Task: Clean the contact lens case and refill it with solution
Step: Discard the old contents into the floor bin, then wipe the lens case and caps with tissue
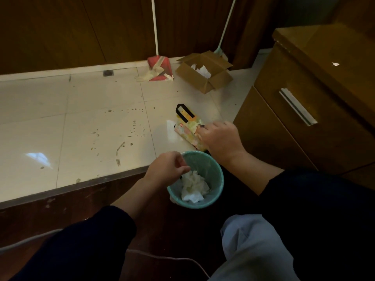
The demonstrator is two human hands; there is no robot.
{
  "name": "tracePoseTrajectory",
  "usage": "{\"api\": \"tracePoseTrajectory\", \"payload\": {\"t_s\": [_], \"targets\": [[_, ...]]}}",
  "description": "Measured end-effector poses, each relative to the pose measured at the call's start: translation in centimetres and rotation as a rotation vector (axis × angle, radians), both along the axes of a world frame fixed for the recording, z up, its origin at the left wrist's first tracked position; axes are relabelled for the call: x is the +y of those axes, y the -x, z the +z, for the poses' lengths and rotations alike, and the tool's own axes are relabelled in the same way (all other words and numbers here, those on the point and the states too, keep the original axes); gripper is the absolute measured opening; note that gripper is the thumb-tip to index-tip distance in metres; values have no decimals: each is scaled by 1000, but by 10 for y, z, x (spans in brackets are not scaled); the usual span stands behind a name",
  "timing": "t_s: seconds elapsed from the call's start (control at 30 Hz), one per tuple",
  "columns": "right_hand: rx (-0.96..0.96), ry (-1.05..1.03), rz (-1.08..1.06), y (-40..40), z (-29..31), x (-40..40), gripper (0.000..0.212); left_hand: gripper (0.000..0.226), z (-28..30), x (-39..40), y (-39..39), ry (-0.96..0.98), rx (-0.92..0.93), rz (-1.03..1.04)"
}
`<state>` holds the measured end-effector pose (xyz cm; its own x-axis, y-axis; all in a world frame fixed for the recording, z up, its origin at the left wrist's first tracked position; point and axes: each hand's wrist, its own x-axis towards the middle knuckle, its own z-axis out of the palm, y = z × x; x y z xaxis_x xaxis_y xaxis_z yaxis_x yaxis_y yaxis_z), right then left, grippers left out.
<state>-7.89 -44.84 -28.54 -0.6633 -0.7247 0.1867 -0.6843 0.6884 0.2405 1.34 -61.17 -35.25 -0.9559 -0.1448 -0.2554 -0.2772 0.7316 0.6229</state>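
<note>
No contact lens case or solution bottle is in view. My left hand (166,169) hovers over the near-left rim of a small teal wastebasket (218,179), fingertips pinched together just above a crumpled white tissue (194,187) inside it; whether they touch the tissue is unclear. My right hand (219,138) lies palm down on a colourful flat pack with a black loop handle (187,126) on the tiled floor, fingers curled on its near end.
A wooden cabinet with a metal drawer handle (297,106) stands at the right. An open cardboard box (205,73) with paper, a red dustpan (160,67) and a broom stand by the back wall. A cable (162,257) crosses the dark floor by my knee (253,246).
</note>
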Motion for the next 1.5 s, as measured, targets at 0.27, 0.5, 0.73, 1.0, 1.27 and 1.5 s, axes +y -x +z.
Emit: {"api": "tracePoseTrajectory", "payload": {"t_s": [0.27, 0.5, 0.73, 1.0, 1.27, 1.5], "targets": [[-116, -102, -119, 1, -5, 0, 29, 17, 12, 2, 0, -28, -63, -18], [-480, 280, -426, 11, 10, 24, 19, 13, 29, 9, 2, 7, 60, 29], [-806, 923, -467, -14, 70, 100, 26, 35, 84, 55, 16, -167, 353, 117], [-597, 1231, -432, -92, 151, 240, 22, 31, 173, 193, 30, -598, 533, -258], [-181, 1272, -576, -209, 202, 392, 19, 27, 240, 362, -21, -791, 483, -730], [-47, 1201, -790, -302, 224, 483, 23, 24, 261, 479, -67, -792, 475, -990]]}}
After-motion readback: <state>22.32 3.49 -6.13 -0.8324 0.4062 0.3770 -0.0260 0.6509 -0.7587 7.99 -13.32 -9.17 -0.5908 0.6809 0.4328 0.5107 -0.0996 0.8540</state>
